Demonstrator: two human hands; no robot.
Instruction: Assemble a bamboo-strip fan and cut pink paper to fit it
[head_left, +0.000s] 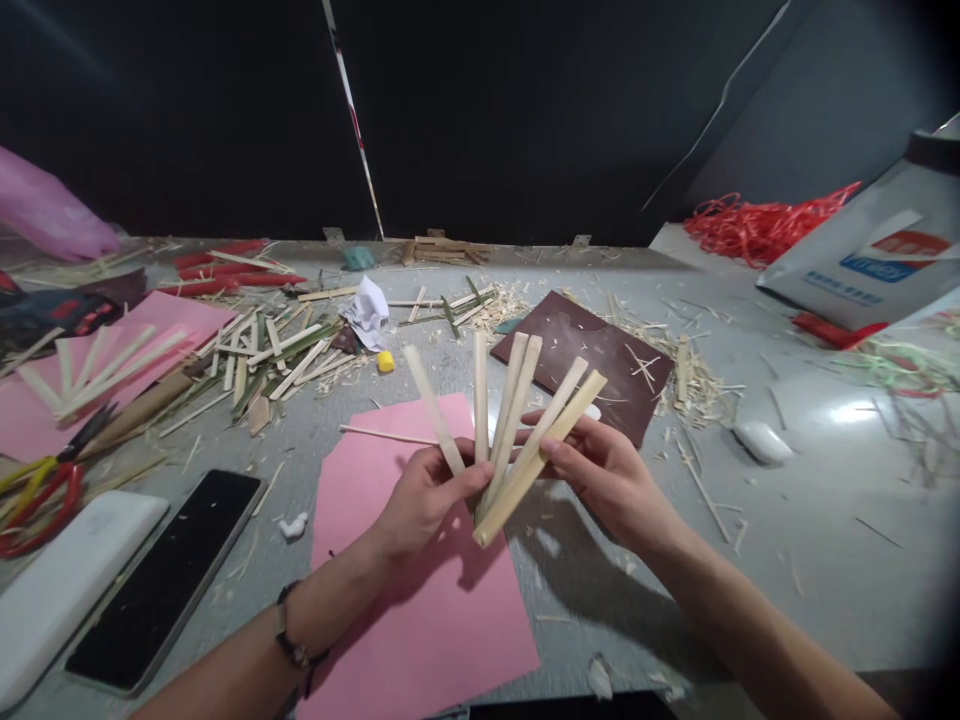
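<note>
Several pale bamboo strips (517,400) are fanned out between my two hands, their lower ends gathered close together. My left hand (442,490) pinches the strips near the bottom of the fan, thumb in front. On the fan's right side, my right hand (600,465) grips the outer strips between thumb and fingers. Beneath my hands lies a pink sheet of paper (420,620), with a thin stick (386,434) across its upper part. The fingers behind the fan are partly hidden.
Bamboo scraps (277,350) are heaped at the back left. A second fan of strips (97,370) lies on pink paper. Scissors (56,480), a white power bank (75,590) and a phone (165,580) are at left. A brown sheet (592,350) and a white bag (870,240) are at right.
</note>
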